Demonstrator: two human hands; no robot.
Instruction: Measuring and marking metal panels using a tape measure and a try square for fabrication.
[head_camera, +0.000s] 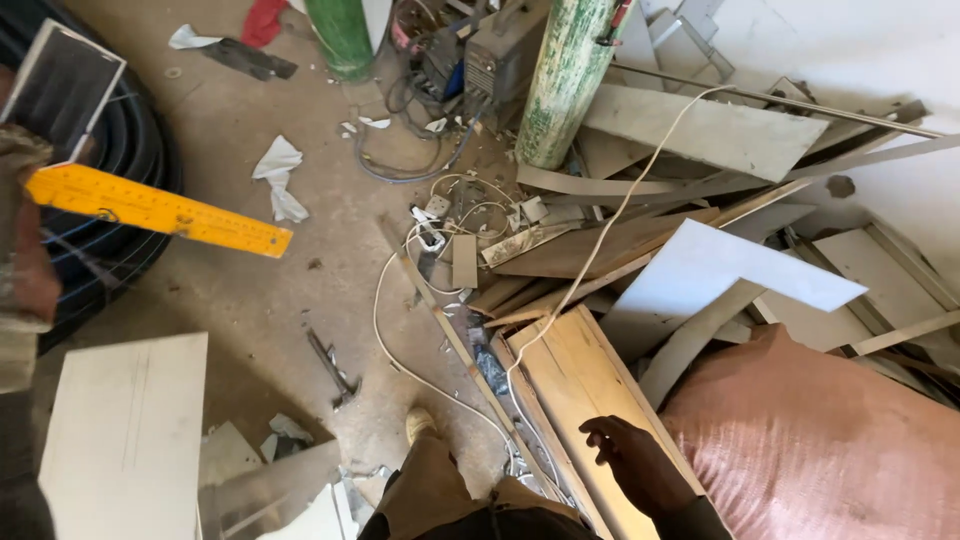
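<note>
Head view: bulging pink sack (820, 440) beside right hand (640, 462).

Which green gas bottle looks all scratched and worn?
The right gas bottle, beside the welding machine: its paint is flaking white. The left bottle is solid green.

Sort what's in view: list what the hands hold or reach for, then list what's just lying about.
In hand or reached for:
- yellow ruler, at the left hand, grip unclear
- wooden board, under the open right hand

Lying about:
- pink sack
- white cable
- green cylinder
- white L-shaped panel
- black hose coil
- crumpled paper
</note>
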